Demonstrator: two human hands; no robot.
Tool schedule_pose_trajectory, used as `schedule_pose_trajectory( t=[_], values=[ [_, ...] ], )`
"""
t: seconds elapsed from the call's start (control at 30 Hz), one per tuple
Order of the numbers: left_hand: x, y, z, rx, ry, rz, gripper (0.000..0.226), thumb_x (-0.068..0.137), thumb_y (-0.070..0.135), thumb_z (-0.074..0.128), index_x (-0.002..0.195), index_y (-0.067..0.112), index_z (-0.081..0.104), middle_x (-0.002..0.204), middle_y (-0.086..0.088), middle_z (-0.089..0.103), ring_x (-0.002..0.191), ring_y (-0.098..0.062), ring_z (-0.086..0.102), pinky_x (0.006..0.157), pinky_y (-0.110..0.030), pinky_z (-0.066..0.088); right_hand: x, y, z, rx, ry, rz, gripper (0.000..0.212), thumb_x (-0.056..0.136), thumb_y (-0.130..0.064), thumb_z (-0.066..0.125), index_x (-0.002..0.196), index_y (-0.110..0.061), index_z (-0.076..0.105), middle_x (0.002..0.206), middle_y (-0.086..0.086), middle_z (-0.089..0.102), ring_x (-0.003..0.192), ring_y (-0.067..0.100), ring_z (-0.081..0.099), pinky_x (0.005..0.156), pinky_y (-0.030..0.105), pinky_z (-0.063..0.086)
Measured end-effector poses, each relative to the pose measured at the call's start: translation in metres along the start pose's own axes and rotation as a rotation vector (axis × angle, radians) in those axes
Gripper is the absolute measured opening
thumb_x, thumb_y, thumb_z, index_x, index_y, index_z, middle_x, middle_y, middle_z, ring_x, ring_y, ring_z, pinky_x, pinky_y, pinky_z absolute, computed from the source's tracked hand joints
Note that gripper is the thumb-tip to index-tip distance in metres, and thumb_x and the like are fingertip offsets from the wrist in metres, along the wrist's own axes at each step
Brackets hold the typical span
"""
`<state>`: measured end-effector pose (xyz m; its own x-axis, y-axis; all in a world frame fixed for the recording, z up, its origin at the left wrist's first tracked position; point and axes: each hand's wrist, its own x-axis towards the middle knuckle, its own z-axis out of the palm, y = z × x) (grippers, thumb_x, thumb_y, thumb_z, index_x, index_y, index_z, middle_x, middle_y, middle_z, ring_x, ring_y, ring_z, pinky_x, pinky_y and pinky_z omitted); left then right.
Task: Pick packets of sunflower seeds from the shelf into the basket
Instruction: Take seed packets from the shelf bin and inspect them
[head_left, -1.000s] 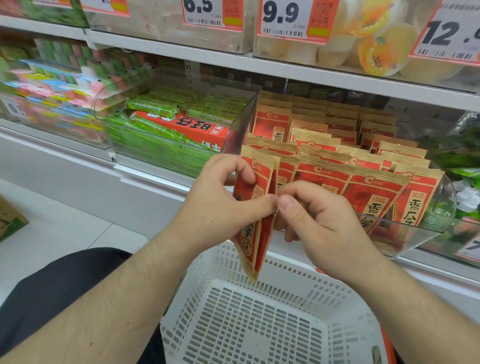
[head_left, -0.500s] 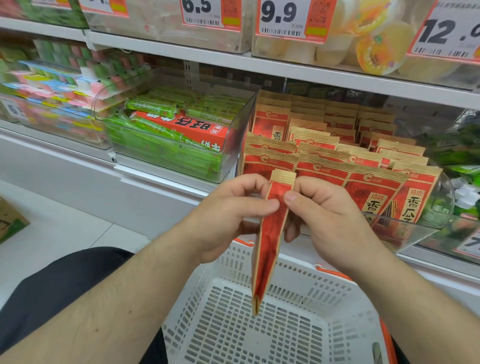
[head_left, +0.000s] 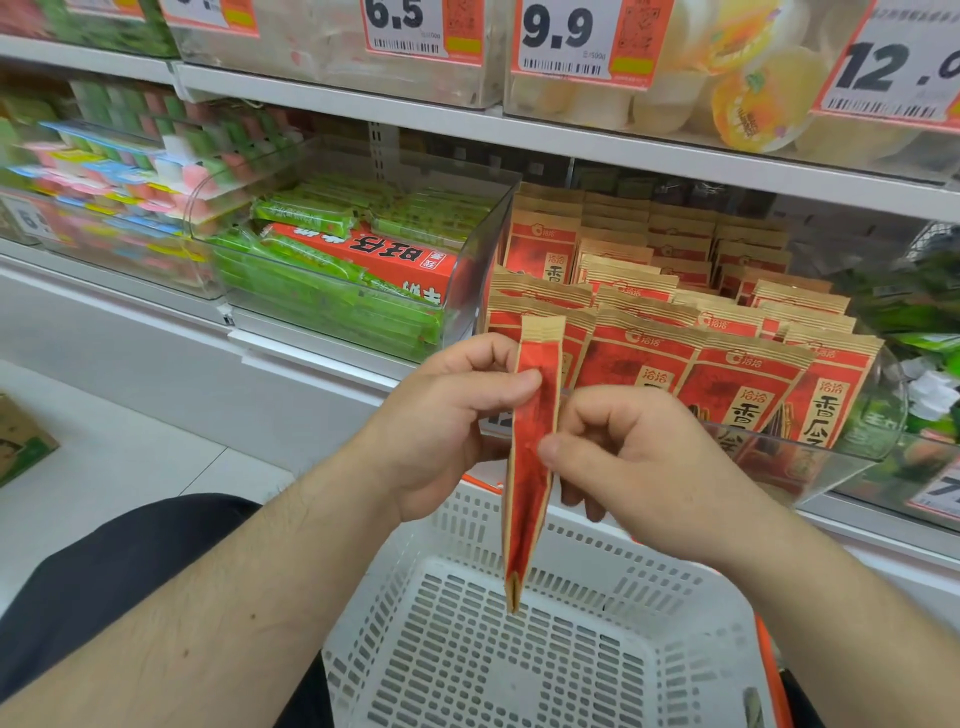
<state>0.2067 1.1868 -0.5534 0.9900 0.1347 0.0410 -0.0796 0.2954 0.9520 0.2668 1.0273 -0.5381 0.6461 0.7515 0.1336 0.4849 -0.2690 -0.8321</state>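
Head view shows the packet (head_left: 531, 467) hanging edge-on between my hands, its long axis near vertical, sealed top up and bottom end pointing straight down into the basket (head_left: 519, 665). My left hand (head_left: 447, 421) pinches its upper part with thumb against fingers; my right hand (head_left: 623, 462) pinches it lower down from the other side, so both are equally near. The basket's slotted white floor sits directly under the packet's tip, apart from it, and looks bare, leaving room. Behind my hands, more packets stand in rows in the clear bin (head_left: 878, 415) on the shelf (head_left: 623, 150).
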Motion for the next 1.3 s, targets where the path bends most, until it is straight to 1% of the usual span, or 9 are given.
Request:
schedule_pose_trajectory(
  t=[0.07,0.27,0.43,0.63,0.83,1.0,1.1,1.23,1.3],
  values=[
    [0.000,0.001,-0.001,0.014,0.014,0.013,0.007,0.073,0.014,0.061,0.069,0.015,0.054,0.066,-0.002,0.061,0.058,-0.013,0.057,0.055,-0.027,0.049,-0.003,-0.004,0.002,-0.124,-0.047,-0.017,0.032,0.086,-0.031,0.056,0.063,-0.009,0.059,0.062,0.010,0.065,0.055,0.025,0.060,0.058,0.042,0.050],
    [0.002,-0.001,-0.003,0.032,0.044,0.036,0.008,0.073,0.016,0.062,0.071,0.015,0.054,0.068,-0.004,0.061,0.061,-0.016,0.056,0.069,-0.039,0.045,-0.002,-0.005,0.000,-0.173,-0.053,-0.028,0.032,0.093,-0.024,0.052,0.068,-0.007,0.061,0.063,0.005,0.066,0.057,0.022,0.063,0.060,0.045,0.051],
    [0.002,0.000,-0.002,0.007,0.073,0.069,0.008,0.073,0.018,0.062,0.068,0.018,0.056,0.065,0.002,0.062,0.058,-0.011,0.058,0.059,-0.030,0.048,-0.006,-0.010,-0.002,-0.313,-0.085,-0.030,0.032,0.084,-0.032,0.063,0.057,-0.016,0.055,0.047,-0.007,0.053,0.044,0.008,0.047,0.049,0.019,0.037],
    [0.003,0.000,-0.002,0.014,0.090,0.082,0.012,0.073,0.017,0.062,0.075,0.014,0.051,0.062,0.005,0.060,0.057,-0.011,0.056,0.065,-0.034,0.044,-0.004,-0.008,-0.003,-0.323,-0.117,-0.015,0.031,0.089,-0.027,0.057,0.062,-0.011,0.059,0.056,0.006,0.063,0.054,0.022,0.060,0.056,0.040,0.050],
    [0.003,0.001,-0.003,-0.018,0.128,0.110,0.015,0.073,0.014,0.068,0.073,0.016,0.054,0.065,0.001,0.062,0.058,-0.013,0.060,0.061,-0.033,0.049,-0.007,-0.010,-0.005,-0.353,-0.175,0.012,0.031,0.081,-0.021,0.071,0.054,-0.012,0.061,0.044,-0.007,0.052,0.040,0.006,0.045,0.046,0.015,0.037],
    [0.005,0.003,-0.005,-0.012,0.167,0.122,0.010,0.074,0.018,0.062,0.073,0.016,0.052,0.066,0.000,0.061,0.061,-0.015,0.060,0.070,-0.040,0.047,-0.007,-0.006,-0.003,-0.324,-0.179,-0.044,0.034,0.084,-0.024,0.059,0.050,-0.020,0.054,0.042,-0.005,0.047,0.039,0.007,0.038,0.044,0.015,0.032],
    [0.004,0.003,-0.006,-0.022,0.181,0.120,0.010,0.075,0.020,0.062,0.074,0.016,0.052,0.068,-0.001,0.064,0.063,-0.017,0.059,0.074,-0.046,0.045,-0.006,0.000,-0.004,-0.326,-0.187,-0.079,0.031,0.088,-0.011,0.062,0.057,-0.014,0.060,0.047,0.004,0.054,0.041,0.016,0.045,0.045,0.016,0.035],
    [0.004,0.004,-0.006,-0.026,0.179,0.111,0.011,0.075,0.021,0.061,0.077,0.015,0.053,0.072,-0.004,0.065,0.068,-0.020,0.058,0.078,-0.053,0.044,-0.005,0.003,-0.006,-0.321,-0.183,-0.114,0.028,0.088,-0.014,0.062,0.060,-0.015,0.064,0.052,0.006,0.059,0.047,0.026,0.053,0.049,0.027,0.043],
    [0.004,0.004,-0.007,-0.026,0.181,0.103,0.011,0.075,0.021,0.062,0.078,0.015,0.053,0.074,-0.005,0.064,0.069,-0.020,0.058,0.079,-0.053,0.044,-0.004,0.004,-0.006,-0.311,-0.192,-0.116,0.028,0.088,-0.016,0.062,0.061,-0.014,0.065,0.052,0.006,0.060,0.046,0.025,0.053,0.047,0.024,0.042]
  ],
)
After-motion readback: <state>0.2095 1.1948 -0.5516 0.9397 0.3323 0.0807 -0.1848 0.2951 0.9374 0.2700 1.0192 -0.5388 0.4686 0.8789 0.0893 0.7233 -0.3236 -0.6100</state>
